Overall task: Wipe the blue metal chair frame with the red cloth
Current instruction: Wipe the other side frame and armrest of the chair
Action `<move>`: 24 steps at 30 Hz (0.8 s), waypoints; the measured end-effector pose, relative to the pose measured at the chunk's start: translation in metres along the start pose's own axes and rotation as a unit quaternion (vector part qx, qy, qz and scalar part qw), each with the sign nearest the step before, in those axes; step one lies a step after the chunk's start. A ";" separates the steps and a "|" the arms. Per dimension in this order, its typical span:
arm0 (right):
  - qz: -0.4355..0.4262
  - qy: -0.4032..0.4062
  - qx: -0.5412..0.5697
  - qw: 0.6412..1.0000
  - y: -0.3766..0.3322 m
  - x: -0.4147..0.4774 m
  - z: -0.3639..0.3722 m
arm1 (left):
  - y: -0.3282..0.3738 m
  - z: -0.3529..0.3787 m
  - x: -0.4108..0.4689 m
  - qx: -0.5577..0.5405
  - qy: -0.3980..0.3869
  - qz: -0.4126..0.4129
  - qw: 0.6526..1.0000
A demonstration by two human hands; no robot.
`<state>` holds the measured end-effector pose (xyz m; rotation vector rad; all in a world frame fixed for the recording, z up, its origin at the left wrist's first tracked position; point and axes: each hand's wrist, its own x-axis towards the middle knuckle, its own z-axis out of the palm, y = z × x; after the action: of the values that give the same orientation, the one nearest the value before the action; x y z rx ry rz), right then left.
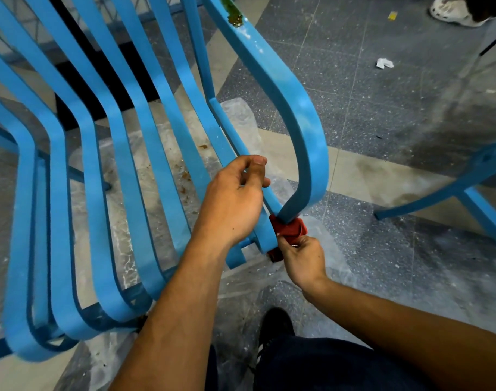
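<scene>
The blue metal chair frame (145, 153) fills the left and middle of the head view, its slats curving toward me. Its right armrest (306, 128) loops down to the seat rail. My left hand (235, 198) grips that side rail just left of the loop's lower end. The red cloth (289, 228) is bunched around the joint where the armrest meets the rail. My right hand (300, 258) pinches the cloth from below, and part of the cloth is hidden behind the rail. A brown and green stain (235, 16) sits near the top of the armrest.
Clear plastic sheeting (241, 280) lies on the speckled grey floor under the chair. Part of a second blue frame (467, 187) stands at the right. A crumpled white scrap (384, 63) and another person's shoe (455, 11) lie far right. My own foot (275, 323) is below.
</scene>
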<state>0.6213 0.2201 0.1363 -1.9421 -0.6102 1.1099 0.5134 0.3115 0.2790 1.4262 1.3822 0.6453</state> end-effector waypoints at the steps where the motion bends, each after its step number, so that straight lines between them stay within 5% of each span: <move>1: 0.010 0.001 0.005 1.000 0.002 0.001 0.000 | -0.001 0.000 0.001 0.002 0.003 0.003 1.000; 15: 0.121 -0.002 0.267 0.956 -0.009 -0.006 -0.050 | -0.003 -0.005 0.001 0.018 -0.001 -0.008 1.000; 19: 0.124 -0.059 0.251 0.958 -0.009 0.002 -0.070 | -0.003 -0.005 0.000 0.022 -0.004 -0.011 1.000; 24: 0.062 0.010 0.077 0.995 0.005 0.012 -0.087 | -0.003 -0.005 -0.002 0.030 -0.004 -0.009 0.999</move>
<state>0.7029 0.1909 0.1517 -1.8747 -0.3855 1.1761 0.5075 0.3110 0.2790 1.4598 1.4169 0.5892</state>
